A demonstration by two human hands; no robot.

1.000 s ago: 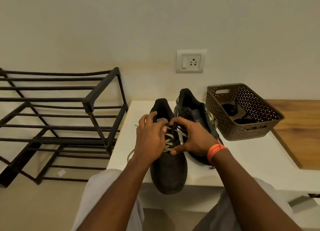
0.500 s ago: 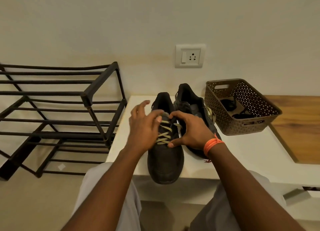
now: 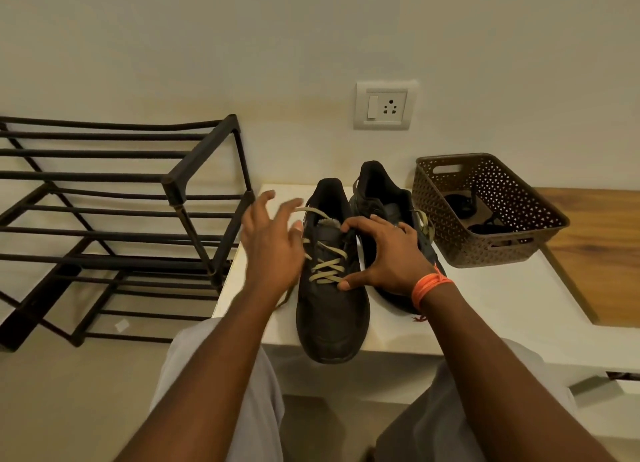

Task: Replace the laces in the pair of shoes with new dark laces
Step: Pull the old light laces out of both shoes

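Unlacing step: judged early; the old pale lace (image 3: 323,266) is loosened at the top but crossed through the lower eyelets.
Shoe: the near shoe (image 3: 330,309) lies on the white table (image 3: 485,309), toe toward the person, heel away; its long axis runs straight out from the body.
Left hand: the left hand (image 3: 272,250) is just left of the tongue, fingers spread and relaxed, blurred, gripping nothing; the free lace end arcs just beyond its fingertips.
Right hand: the right hand (image 3: 388,254) rests on the shoe's right side, fingers curved over the collar, thumb on the lowest crossing.
Nearer hand: left, for the loose end.
New laces: dark ones seem to lie in the basket (image 3: 450,233), right of the right hand.
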